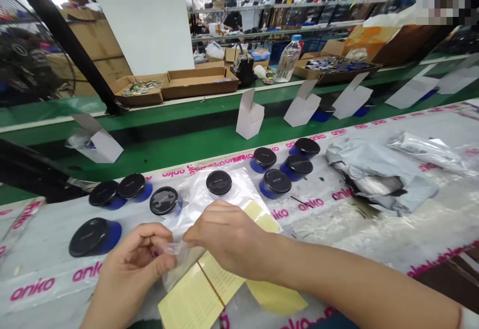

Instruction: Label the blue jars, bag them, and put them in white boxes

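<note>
Your left hand (pixel 138 261) and right hand (pixel 232 232) pinch clear film (pixel 179 252); a hard tug could tear it. A low right-hand sweep could shift the yellow sheets (pixel 192 294).

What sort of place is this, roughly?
Probably a packing workshop: open white boxes sit along a green surface, lidded blue containers stand on the plastic-covered bench, and loaded shelves line the back.

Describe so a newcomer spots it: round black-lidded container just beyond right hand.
Start at the white plastic sheeting with pink "anko" print. Just beyond the right hand is the round black-lidded container. It sits alone between two groups of four black-lidded blue containers.
</note>
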A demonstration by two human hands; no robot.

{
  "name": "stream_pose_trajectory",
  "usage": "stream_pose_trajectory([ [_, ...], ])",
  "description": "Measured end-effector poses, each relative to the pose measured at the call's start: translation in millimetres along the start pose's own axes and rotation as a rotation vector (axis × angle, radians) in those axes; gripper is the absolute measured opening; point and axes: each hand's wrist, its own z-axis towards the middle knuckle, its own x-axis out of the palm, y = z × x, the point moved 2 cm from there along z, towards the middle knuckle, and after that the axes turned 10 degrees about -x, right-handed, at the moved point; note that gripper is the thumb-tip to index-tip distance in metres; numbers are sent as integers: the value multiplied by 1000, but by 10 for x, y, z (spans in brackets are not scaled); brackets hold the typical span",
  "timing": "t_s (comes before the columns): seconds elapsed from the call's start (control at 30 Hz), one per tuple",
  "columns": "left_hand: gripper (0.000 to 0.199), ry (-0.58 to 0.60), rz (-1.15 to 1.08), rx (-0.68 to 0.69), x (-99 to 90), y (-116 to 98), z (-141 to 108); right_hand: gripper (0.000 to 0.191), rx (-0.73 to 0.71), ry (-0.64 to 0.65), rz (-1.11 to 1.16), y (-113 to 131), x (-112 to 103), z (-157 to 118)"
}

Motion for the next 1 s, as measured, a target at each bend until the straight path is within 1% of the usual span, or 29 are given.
stream_pose_trajectory([
  [0.03,33,21,-8,21,0,16,25,20,-16,-45,-21,0,-4,-2],
  [0.1,24,106,8,93,-4,35,71,24,-35,-68,-73,10,-4,1],
  [0.17,14,192,23,183,-10,34,97,26,-74,-12,-139,42,0,14],
  [0.23,18,243,-13,245,-16,21,98,25,-126,45,-184,89,-2,31],
  [0.27,20,263,-36,259,-18,13,91,25,-136,48,-174,111,-8,42],
  [0.33,27,300,-75,286,-19,-14,59,24,-87,-2,-47,139,-28,65],
  [0.37,31,325,-91,300,-18,-33,35,23,-24,-53,74,141,-39,77],
  [0.43,38,363,-153,306,-11,-81,-26,21,151,-167,403,127,-46,95],
  [0.5,45,338,-264,237,9,-138,-94,20,368,-270,766,106,-20,99],
  [0.57,47,268,-386,112,55,-190,-155,21,607,-316,1074,94,39,89],
  [0.63,47,214,-495,2,121,-224,-196,24,811,-320,1246,97,99,74],
  [0.7,50,159,-569,-109,174,-215,-208,24,940,-320,1324,103,134,69],
  [0.77,53,140,-610,-205,198,-179,-207,25,993,-331,1368,104,135,81],
  [0.83,52,174,-602,-287,196,-139,-209,25,1013,-330,1393,96,112,105],
  [0.9,48,227,-539,-341,167,-112,-203,25,1014,-310,1378,72,81,139],
  [0.97,42,232,-444,-320,111,-102,-163,21,994,-223,1270,27,64,189],
  [1.0,40,203,-386,-276,75,-101,-126,17,969,-154,1152,-6,62,224],
])
